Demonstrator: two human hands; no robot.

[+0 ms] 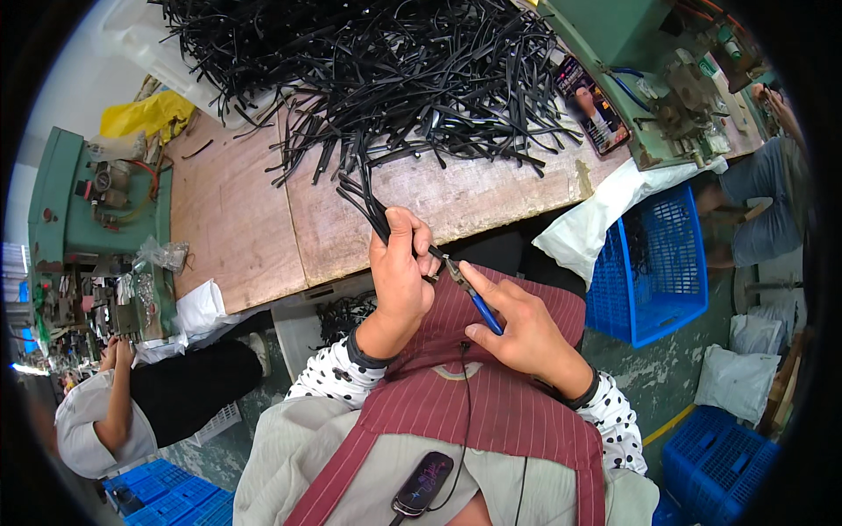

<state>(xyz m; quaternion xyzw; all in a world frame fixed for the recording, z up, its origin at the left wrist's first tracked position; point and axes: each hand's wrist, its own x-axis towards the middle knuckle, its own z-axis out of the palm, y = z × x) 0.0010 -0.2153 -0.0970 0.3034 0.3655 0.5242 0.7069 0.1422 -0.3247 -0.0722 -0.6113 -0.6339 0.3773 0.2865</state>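
Note:
My left hand [402, 263] is closed around a small bundle of slim black eyeglass temples [373, 209], whose far ends fan out over the table's front edge. My right hand [526, 324] grips a pair of blue-handled pliers [481, 307]. The jaws of the pliers meet the near end of a temple just beside my left fingers; whether they are closed on it is too small to tell. Beyond my hands, a large tangled heap of the same black temples [421, 96] covers the back of the wooden table [237, 219].
Green machines [61, 197] stand at the table's left and right. A phone [592, 105] leans by the right machine [649, 131]. A blue crate [649, 272] and white sacks [741, 381] are at right. One person [114, 421] works at left, another [763, 193] at far right.

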